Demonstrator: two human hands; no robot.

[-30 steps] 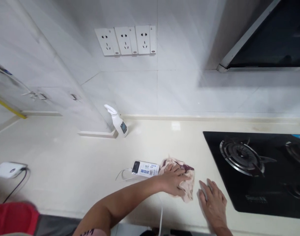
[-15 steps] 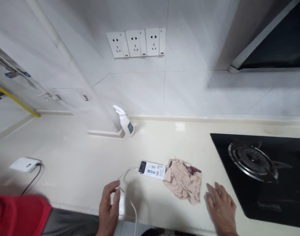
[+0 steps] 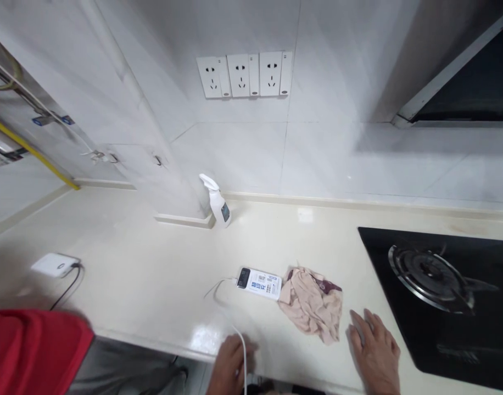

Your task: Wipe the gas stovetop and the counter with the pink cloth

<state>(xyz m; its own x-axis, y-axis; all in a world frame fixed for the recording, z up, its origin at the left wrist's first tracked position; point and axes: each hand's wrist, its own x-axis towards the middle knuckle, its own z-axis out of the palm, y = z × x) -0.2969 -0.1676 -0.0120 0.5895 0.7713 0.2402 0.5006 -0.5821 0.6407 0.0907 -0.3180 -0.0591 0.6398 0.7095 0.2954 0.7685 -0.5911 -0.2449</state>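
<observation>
My left hand [image 3: 230, 366] is low at the counter's front edge, with its fingers curled and partly blurred. A white charging cable [image 3: 244, 356] crosses in front of it; whether the fingers grip anything is unclear. The cable's other stretch plugs into a white power bank [image 3: 261, 283] with a dark display and blue print, lying flat on the counter [image 3: 161, 274]. Touching the power bank's right end is a crumpled beige cloth [image 3: 311, 304] with a dark red patch. To the right of the cloth my right hand [image 3: 375, 348] rests on the counter, fingers spread, holding nothing.
A white spray bottle [image 3: 219, 203] stands by the wall corner. To the right is a black gas hob [image 3: 441, 307]. A white device [image 3: 56, 264] with a black cable lies left, near a person in a red top [image 3: 37, 351]. Wall sockets [image 3: 243, 75] are above.
My left hand has moved right and down toward the counter's front edge, and its thumb and fingers no longer show apart beside the cable. My right hand stays beside the cloth. The view has shifted slightly.
</observation>
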